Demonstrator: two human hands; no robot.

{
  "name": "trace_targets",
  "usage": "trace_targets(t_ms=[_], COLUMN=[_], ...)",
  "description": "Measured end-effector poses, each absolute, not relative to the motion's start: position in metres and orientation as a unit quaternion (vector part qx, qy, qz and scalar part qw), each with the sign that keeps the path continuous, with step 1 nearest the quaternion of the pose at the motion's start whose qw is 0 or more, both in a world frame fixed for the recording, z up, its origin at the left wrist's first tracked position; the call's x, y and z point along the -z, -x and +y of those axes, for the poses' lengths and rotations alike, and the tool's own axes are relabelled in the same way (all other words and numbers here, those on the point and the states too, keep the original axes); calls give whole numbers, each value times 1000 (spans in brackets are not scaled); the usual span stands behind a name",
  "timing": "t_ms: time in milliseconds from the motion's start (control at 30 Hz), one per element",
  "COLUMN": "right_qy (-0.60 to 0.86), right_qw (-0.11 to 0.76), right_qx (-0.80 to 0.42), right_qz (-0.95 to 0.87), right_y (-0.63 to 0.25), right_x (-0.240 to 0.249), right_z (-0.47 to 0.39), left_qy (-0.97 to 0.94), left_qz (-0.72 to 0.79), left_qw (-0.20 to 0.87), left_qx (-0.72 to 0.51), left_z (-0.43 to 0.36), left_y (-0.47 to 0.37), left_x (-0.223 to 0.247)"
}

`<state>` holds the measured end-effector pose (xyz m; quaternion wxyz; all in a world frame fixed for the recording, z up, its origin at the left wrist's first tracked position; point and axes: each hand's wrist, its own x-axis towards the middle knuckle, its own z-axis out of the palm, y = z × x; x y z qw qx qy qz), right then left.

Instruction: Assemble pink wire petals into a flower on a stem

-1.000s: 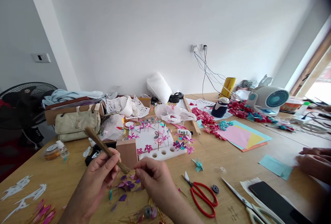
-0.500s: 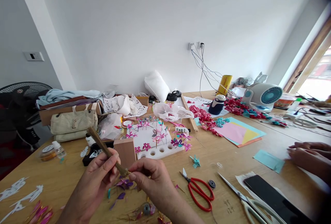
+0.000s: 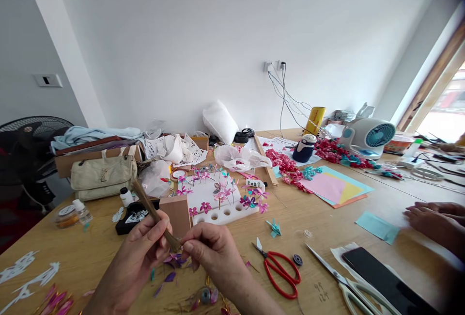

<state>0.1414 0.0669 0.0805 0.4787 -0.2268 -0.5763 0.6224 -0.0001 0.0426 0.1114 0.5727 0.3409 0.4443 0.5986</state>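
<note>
Head view showed the left hand [image 3: 140, 252] pinching a brown stem bundle [image 3: 150, 213] low over the wooden table [image 3: 319, 218], slanted up to the left. The right hand [image 3: 212, 252] pinched its lower tip, perhaps with fine wire, too small to tell. Purple petals [image 3: 174, 260] lay beneath; red scissors [image 3: 279, 271] lay near.

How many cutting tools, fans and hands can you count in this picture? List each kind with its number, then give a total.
Scissors: 2, the red-handled scissors and the pale-handled scissors
Fans: 2, the desk fan and the black floor fan
Hands: 4, the left hand, the right hand and a co-worker's two hands
Total: 8
</note>
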Motion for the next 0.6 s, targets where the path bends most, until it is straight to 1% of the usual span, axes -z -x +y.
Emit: trace_targets(t_ms=[133, 433, 600], right_qy=[211, 199, 191], right_qw=[477, 484, 480], right_qx=[-649, -657, -684], right_qz=[-554, -543, -515], right_y=[-141, -145, -144], right_x=[-80, -80, -79], right_z=[68, 70, 72], left_qy=[-337, -330, -329], left_qz=[434, 387, 371], left_qw=[592, 641, 655], left_qx=[-589, -575, -570], left_z=[42, 42, 39], left_y=[-1, -3, -5], left_x=[-112, -109, -112])
